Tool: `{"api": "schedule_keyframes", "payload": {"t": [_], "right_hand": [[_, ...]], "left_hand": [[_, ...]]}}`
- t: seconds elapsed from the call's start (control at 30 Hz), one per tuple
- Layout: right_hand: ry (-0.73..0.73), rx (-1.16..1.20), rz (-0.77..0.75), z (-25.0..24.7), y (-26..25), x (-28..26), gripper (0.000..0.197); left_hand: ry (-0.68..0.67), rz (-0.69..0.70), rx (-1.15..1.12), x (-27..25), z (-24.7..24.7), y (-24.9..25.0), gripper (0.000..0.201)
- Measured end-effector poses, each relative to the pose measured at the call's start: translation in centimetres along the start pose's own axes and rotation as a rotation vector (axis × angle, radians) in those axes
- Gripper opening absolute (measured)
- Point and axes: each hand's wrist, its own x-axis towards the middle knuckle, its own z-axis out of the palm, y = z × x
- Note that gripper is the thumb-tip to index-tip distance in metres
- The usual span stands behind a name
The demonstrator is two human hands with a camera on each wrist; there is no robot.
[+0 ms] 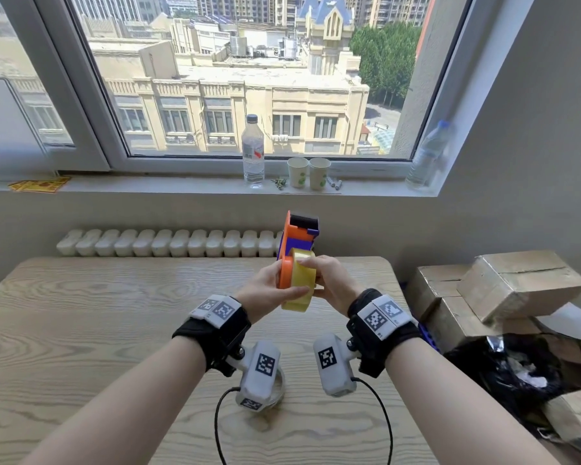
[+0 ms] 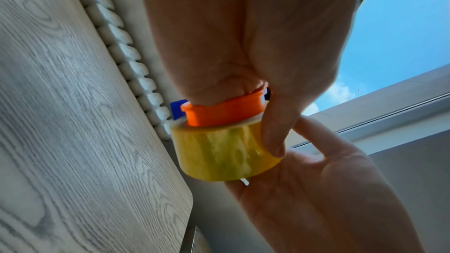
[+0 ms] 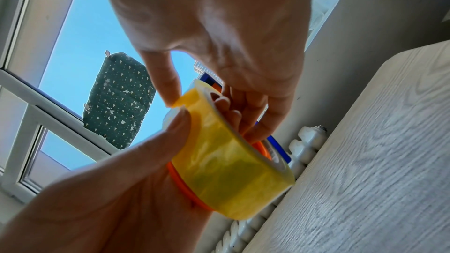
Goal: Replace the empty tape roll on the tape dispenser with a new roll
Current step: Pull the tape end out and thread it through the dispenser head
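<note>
An orange and purple tape dispenser is held upright above the wooden table. A full yellow tape roll sits against its orange side plate. My left hand grips the plate from the left, its thumb lying across the roll. My right hand holds the roll from the right, its fingers at the core and its thumb at a raised edge of tape. A pale see-through ring lies on the table, mostly hidden under my left wrist camera.
Cardboard boxes and a black bag crowd the right of the table. A white radiator runs behind the table's far edge. On the windowsill stand a water bottle and two paper cups.
</note>
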Motion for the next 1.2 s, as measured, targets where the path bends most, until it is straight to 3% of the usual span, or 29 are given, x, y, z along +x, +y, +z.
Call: {"api": "schedule_keyframes", "payload": {"t": [0.1, 0.2, 0.33, 0.5, 0.67, 0.87, 1.2], "right_hand": [[0.101, -0.072, -0.008, -0.4, 0.1, 0.0, 0.043], [0.246, -0.299, -0.202, -0.9, 0.3, 0.0, 0.052], [0.171, -0.539, -0.397, -0.8, 0.6, -0.2, 0.030], [0.160, -0.677, -0.475, -0.8, 1.2, -0.6, 0.029], [0.174, -0.687, -0.558, -0.7, 1.6, -0.8, 0.026], [0.130, -0.734, -0.532, -0.8, 1.2, -0.7, 0.032], [0.099, -0.511, -0.508, -0.7, 1.3, 0.2, 0.016]], "left_hand": [[0.003, 0.008, -0.017, 0.0, 0.0, -0.3, 0.050], [-0.007, 0.001, -0.033, 0.0, -0.1, -0.4, 0.047], [-0.011, 0.013, -0.035, -0.1, 0.4, -0.6, 0.039], [0.007, 0.020, -0.052, 0.0, 0.2, -0.7, 0.039], [0.021, 0.025, -0.029, -0.1, -0.1, -0.6, 0.040], [0.004, -0.021, 0.016, -0.1, -0.7, -0.5, 0.041], [-0.013, -0.059, 0.016, -0.3, -1.3, -0.2, 0.042]]}}
